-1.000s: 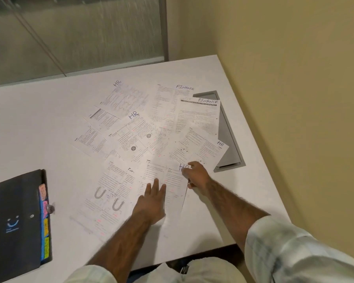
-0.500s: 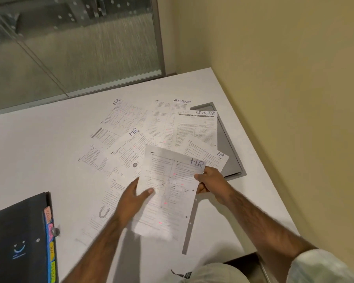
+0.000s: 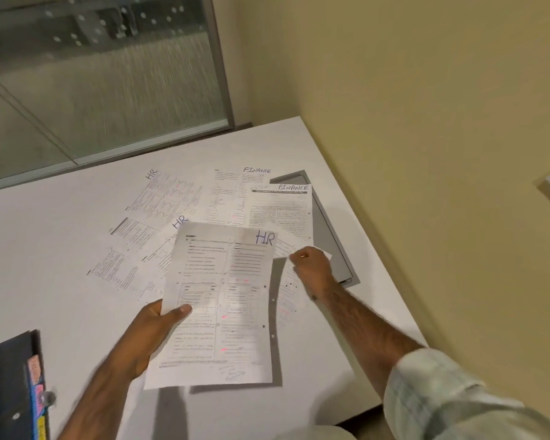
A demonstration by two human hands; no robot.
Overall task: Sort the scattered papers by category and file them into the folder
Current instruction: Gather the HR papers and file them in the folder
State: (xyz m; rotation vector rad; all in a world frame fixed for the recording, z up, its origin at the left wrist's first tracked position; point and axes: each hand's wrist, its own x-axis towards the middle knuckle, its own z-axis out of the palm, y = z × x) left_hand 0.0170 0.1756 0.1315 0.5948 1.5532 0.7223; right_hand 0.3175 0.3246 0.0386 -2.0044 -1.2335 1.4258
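Note:
My left hand holds a printed sheet marked HR by its left edge, lifted above the white table. My right hand pinches the corner of another sheet lying on the table to the right. Several more papers lie spread behind: two marked FINANCE at the back right, others marked HR at the back left. A black folder with coloured tabs lies at the lower left corner.
A grey cable hatch is set into the table under the right papers. A yellow wall runs along the table's right edge. A glass partition stands behind the table.
The HR sheet has risen off the table and passed to my left hand alone. My right hand let go of it and moved right onto another sheet.

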